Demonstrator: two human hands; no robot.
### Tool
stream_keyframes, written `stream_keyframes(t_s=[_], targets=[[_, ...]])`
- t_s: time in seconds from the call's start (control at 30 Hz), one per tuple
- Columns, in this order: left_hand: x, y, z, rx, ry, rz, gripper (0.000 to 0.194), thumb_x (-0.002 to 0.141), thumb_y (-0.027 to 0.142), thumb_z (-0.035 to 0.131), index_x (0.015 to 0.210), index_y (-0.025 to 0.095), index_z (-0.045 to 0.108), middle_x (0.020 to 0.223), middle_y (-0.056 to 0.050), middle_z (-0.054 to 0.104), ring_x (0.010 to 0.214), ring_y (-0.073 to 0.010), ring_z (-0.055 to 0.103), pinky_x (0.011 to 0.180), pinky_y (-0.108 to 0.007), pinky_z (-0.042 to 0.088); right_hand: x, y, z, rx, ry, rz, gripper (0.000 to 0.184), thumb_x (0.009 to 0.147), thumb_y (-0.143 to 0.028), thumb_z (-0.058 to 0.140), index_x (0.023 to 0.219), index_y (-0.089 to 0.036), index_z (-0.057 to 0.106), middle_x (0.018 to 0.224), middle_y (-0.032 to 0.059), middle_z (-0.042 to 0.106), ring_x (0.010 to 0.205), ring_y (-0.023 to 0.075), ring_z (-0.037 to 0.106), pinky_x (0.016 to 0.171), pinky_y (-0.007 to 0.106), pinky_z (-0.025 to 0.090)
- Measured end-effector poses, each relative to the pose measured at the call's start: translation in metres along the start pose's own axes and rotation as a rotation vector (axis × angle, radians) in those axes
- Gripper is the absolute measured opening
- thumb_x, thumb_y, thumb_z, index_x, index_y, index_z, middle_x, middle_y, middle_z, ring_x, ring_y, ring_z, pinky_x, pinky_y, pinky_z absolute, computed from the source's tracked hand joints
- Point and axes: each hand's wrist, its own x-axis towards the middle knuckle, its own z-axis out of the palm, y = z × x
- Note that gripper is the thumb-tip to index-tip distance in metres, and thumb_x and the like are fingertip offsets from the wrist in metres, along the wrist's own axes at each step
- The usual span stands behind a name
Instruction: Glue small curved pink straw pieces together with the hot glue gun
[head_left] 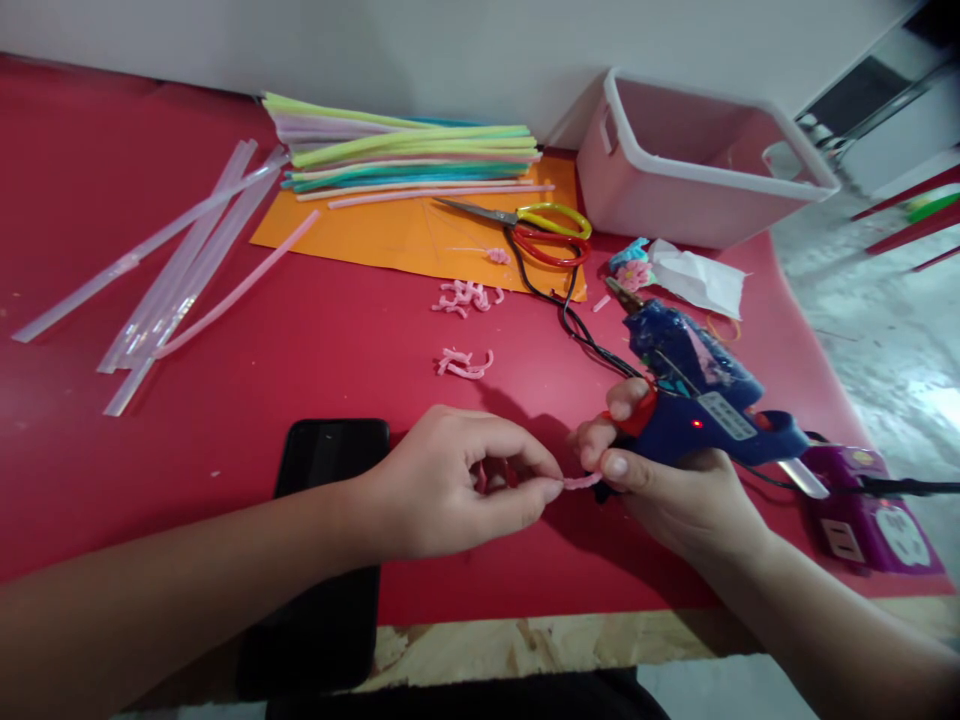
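Note:
Between my two hands stretches a short piece of pink pipe cleaner [580,483]. My left hand [480,483] is closed, thumb and forefinger pinching one end. The fingers of my right hand [660,490] wrap around a blue glue gun [682,400] with a red trigger and a lit red light. My right thumb also meets the other end of the pink piece. The gun's nozzle points up and left, and a clear glue stick [804,478] pokes out of its back. Beyond my hands lie two small clusters of bent pink pieces [463,363], one nearer me.
Pipe cleaners [420,150] in several colours and scissors [551,225] rest on orange paper [352,235]. Glue sticks [187,260] lie left. A pink bin [675,205] stands back right. A phone [330,620] lies under my left forearm. A purple power strip [874,520] sits right.

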Motion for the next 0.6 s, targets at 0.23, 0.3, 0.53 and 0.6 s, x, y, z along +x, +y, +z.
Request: stream_keyframes(t_s=[0.23,0.3,0.53,0.6], targets=[[0.0010,0.0028,-0.0023,-0.005,-0.014,0.010,0.013,0.090,0.022,0.065,0.088,0.015,0.077,0.067,0.000,0.070,0.047,-0.0053,0.047,0.045,-0.016,0.038,0.0008,0.0001,-0.0025,0.034,-0.032,-0.014,0.041,0.076,-0.038,0.088,0.100,-0.026,0.056,0.071,-0.0036,0.072,0.061,0.0139,0.065,0.057,0.025,0.055],[0.0004,0.0031,-0.0024,-0.051,0.003,-0.013,0.013,0.091,0.022,0.065,0.090,0.015,0.075,0.072,-0.002,0.072,0.049,-0.0061,0.051,0.046,-0.017,0.040,0.0017,0.0012,-0.0028,0.062,-0.044,-0.036,0.039,0.079,-0.037,0.086,0.103,-0.026,0.058,0.073,-0.0031,0.074,0.057,0.0114,0.061,0.055,0.024,0.053],[0.0044,0.0042,-0.0049,-0.346,0.188,-0.201,0.013,0.094,0.025,0.063,0.085,0.015,0.064,0.078,-0.002,0.073,0.054,-0.0073,0.060,0.051,-0.017,0.050,0.0023,-0.0003,-0.0045,0.061,-0.029,-0.059,0.026,0.087,-0.040,0.077,0.100,-0.026,0.060,0.066,-0.0024,0.072,0.047,0.0102,0.049,0.043,0.022,0.040],[0.0066,0.0035,-0.0060,-0.365,0.226,-0.192,0.012,0.094,0.023,0.063,0.084,0.016,0.063,0.077,-0.001,0.072,0.054,-0.0060,0.057,0.052,-0.016,0.048,0.0031,-0.0049,-0.0052,0.067,-0.023,-0.034,0.022,0.088,-0.039,0.074,0.098,-0.026,0.060,0.063,-0.0018,0.071,0.045,0.0114,0.049,0.039,0.022,0.036]])
